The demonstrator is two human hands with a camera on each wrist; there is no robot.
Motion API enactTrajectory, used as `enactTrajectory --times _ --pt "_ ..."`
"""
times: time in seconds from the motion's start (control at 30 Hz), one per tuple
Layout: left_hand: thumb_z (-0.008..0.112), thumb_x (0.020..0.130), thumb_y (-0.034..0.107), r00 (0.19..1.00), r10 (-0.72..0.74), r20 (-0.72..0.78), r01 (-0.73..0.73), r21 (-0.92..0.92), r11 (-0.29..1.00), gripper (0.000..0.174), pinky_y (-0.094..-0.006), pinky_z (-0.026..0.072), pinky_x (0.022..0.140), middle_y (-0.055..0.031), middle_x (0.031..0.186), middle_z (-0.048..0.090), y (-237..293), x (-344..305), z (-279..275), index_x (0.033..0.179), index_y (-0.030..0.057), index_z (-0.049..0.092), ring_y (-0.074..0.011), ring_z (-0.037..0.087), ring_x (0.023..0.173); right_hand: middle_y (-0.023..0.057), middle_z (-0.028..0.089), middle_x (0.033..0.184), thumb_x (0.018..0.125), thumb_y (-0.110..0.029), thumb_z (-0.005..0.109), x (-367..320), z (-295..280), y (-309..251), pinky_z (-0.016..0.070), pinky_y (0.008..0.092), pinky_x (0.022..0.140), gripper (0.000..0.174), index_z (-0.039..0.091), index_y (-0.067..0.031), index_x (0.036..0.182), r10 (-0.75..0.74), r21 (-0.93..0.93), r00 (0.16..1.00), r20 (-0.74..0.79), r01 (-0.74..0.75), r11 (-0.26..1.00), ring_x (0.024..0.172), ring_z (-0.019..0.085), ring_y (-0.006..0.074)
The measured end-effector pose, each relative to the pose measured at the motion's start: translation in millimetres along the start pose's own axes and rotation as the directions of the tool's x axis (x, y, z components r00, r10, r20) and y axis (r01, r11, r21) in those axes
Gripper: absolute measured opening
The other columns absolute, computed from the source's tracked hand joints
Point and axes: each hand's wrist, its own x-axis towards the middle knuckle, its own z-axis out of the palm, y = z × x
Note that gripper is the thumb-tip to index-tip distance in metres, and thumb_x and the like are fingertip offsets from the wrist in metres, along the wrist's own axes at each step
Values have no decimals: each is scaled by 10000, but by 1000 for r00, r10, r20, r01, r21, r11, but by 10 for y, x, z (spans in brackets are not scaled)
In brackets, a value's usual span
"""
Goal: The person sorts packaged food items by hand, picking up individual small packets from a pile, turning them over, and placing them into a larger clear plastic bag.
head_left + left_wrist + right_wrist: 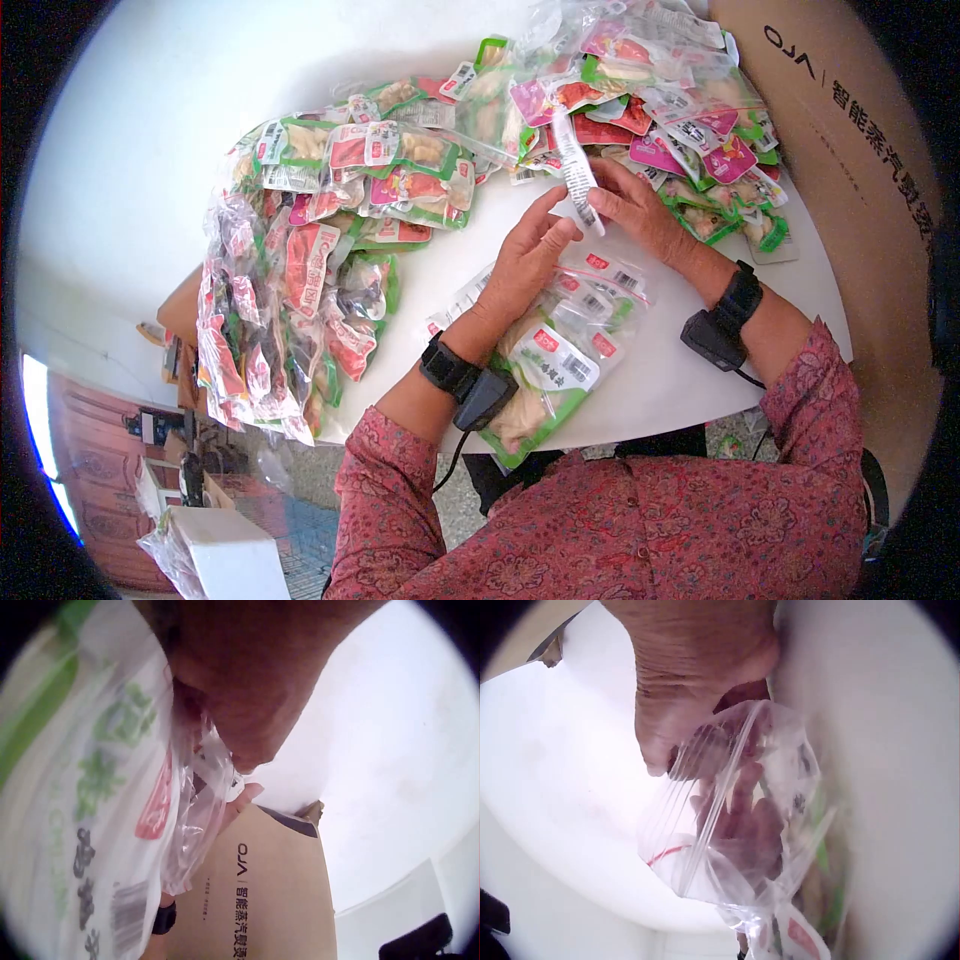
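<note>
In the head view a slim printed food packet (574,165), turned nearly edge-on, stands between the two hands. My right hand (648,212) pinches its lower part, the thumb lying along the printed face. My left hand (528,252) is on the packet's other side, index finger and thumb extended apart, fingertips close to its edge. Below the hands lies a clear zip bag (625,280) holding several green-and-white packets (548,360). Its crinkled clear plastic (705,817) covers part of the fingers in the right wrist view. In the left wrist view a printed packet (112,795) fills the left side.
A long heap of filled packets (300,250) covers the left side of the white table (440,275). Another pile of packets (700,150) stands at the back right. A large cardboard box (850,200) rises along the right edge. A white box (225,555) stands at lower left.
</note>
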Motion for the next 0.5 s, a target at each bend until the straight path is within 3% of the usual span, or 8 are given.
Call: enactTrajectory --times 0.07,0.13,0.2,0.3,0.37,0.43,0.5 --pt "510 881 244 998 61 24 -62 52 997 468 -150 351 518 -14 894 563 -30 9 2 1305 118 357 -32 421 601 76 550 987 858 -294 508 4 0 8 454 263 750 395 467 -19 1139 -14 4 1000 -7 14 1000 886 543 129" --pt "513 879 230 995 97 38 -98 24 995 470 -147 345 520 -12 902 562 -111 57 -5 1310 130 355 -30 415 600 72 547 1027 857 -267 491 20 -22 18 455 267 765 385 460 -22 1152 130 406 989 63 -145 902 927 538 127" --pt "517 878 215 990 133 47 -132 -5 991 473 -145 340 522 -9 909 560 -126 59 -7 1315 142 352 -28 410 598 75 549 1038 858 -253 479 23 -85 64 455 275 777 372 463 -21 1149 118 380 990 79 -139 914 939 537 127" --pt "527 870 188 997 43 67 -43 -7 999 415 -149 337 530 -6 913 551 -98 38 8 1263 122 412 -26 414 612 78 557 1049 862 -249 468 48 -99 143 453 289 800 358 473 -18 1135 111 366 991 79 -133 921 947 544 131" --pt "528 868 180 985 72 -156 -73 -6 997 296 -151 330 519 1 905 546 -164 73 -10 1145 84 495 -22 420 627 78 564 1049 865 -260 470 45 -87 147 452 294 812 356 480 -17 1125 113 377 992 63 -128 917 942 550 134" --pt "528 866 176 981 40 -187 -51 -54 997 239 -148 329 508 4 884 547 -164 76 -43 1078 66 518 -20 424 630 79 574 1040 873 -284 471 32 -15 -32 452 296 822 359 497 -16 1110 228 585 973 15 -194 787 933 558 138" --pt "528 864 172 977 6 -215 -29 -102 994 192 -146 327 498 8 862 548 -108 62 -32 1011 49 542 -17 429 633 75 580 1028 873 -301 474 41 -29 -21 453 294 825 365 506 -22 1106 226 612 974 24 -193 767 930 562 141"
